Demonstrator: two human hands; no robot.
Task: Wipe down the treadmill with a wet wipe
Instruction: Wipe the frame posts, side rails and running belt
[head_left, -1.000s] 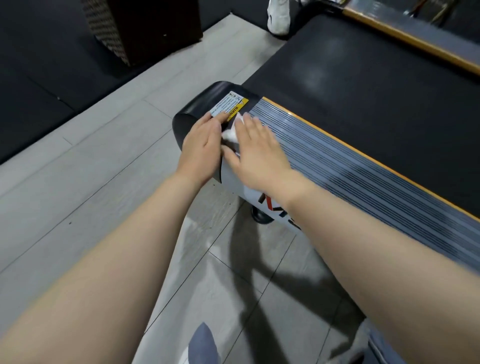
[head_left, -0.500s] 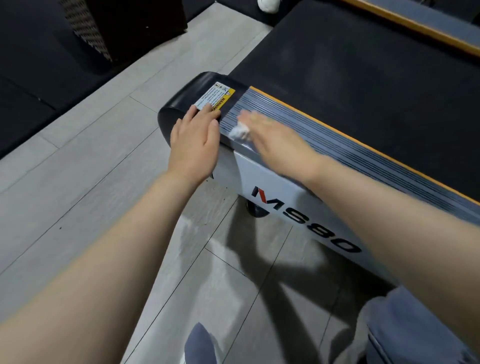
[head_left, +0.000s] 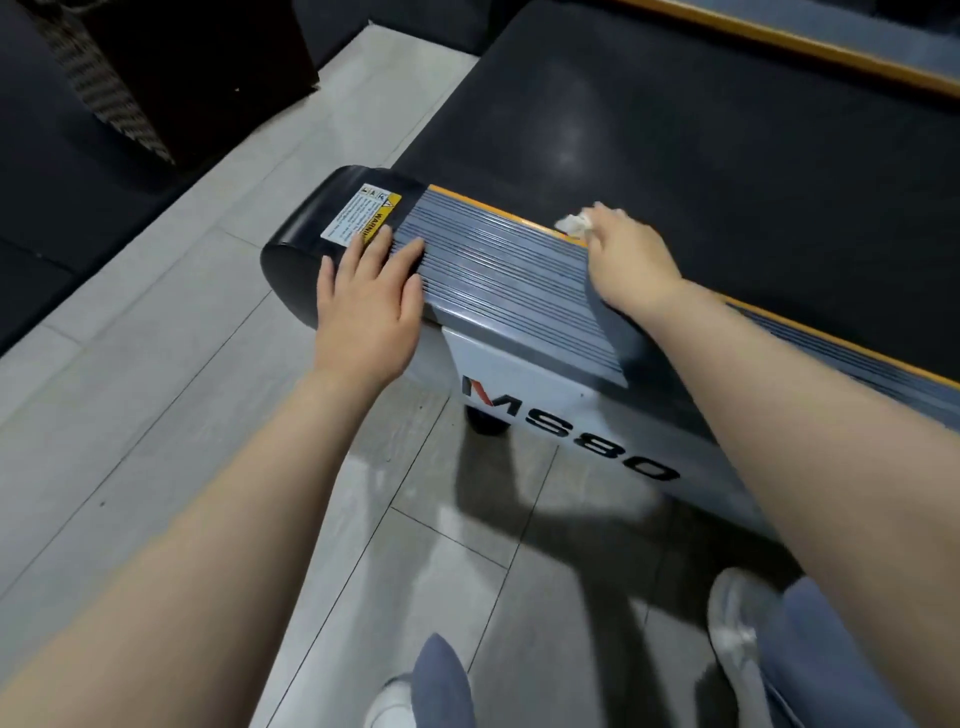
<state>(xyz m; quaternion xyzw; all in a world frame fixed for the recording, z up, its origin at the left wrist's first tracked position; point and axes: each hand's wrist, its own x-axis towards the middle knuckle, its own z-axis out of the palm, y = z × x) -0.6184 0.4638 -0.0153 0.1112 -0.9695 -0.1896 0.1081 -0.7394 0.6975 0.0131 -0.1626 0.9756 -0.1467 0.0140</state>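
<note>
Treadmill (head_left: 498, 270) rail: right hand (head_left: 631, 260) holds wipe (head_left: 574, 223).

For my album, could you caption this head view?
Right hand wipes treadmill side rail with wet wipe; left hand rests flat.

the crumpled white wet wipe (head_left: 574, 223) sits on the ribbed grey treadmill side rail (head_left: 498, 270), at three o'clock from the yellow-and-white warning label (head_left: 362, 214); the black rubber running belt (head_left: 727, 171) lies behind the rail.

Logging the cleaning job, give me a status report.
Left hand flat on side rail. Right hand holds wipe at rail's orange edge. Nothing in the way.
</note>
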